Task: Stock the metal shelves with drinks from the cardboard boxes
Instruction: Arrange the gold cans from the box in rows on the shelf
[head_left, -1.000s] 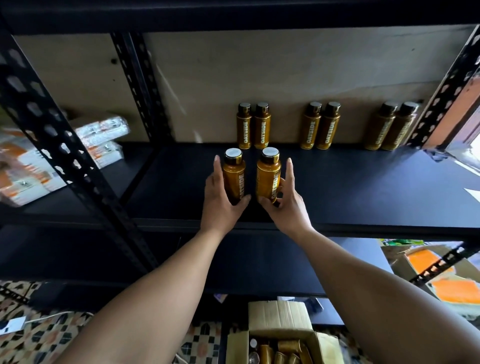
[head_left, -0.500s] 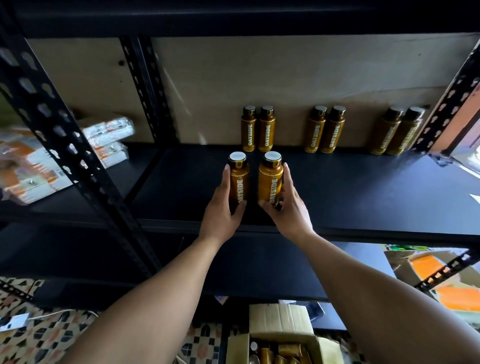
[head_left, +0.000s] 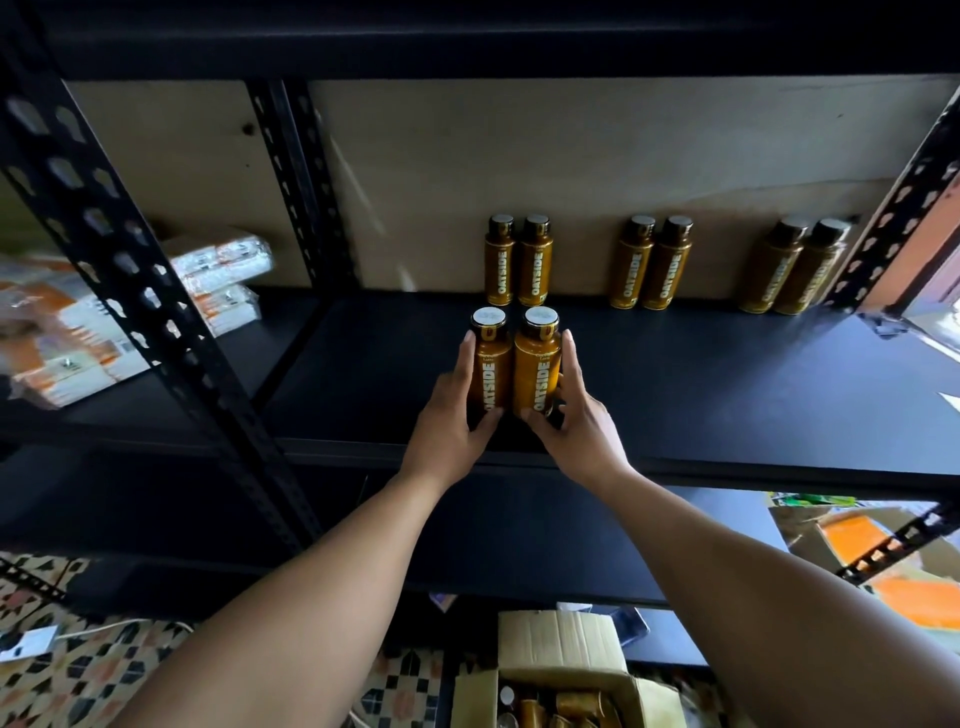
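Since a second ago the two gold bottles have turned label-forward and closed up until they touch. The left hand (head_left: 449, 421) grips the left bottle (head_left: 488, 374) and the right hand (head_left: 582, 426) grips the right bottle (head_left: 537, 371). Both stand upright on the black shelf (head_left: 727, 395), in front of the back-row pair (head_left: 517, 265).

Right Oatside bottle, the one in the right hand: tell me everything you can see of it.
The right Oatside bottle is a glossy amber-gold cylinder with a black neck and pale round cap, OATSIDE in white up its side. It is upright near the front of the black shelf, touching the left Oatside bottle. The right hand grips it: thumb at its base, forefinger along its right side.
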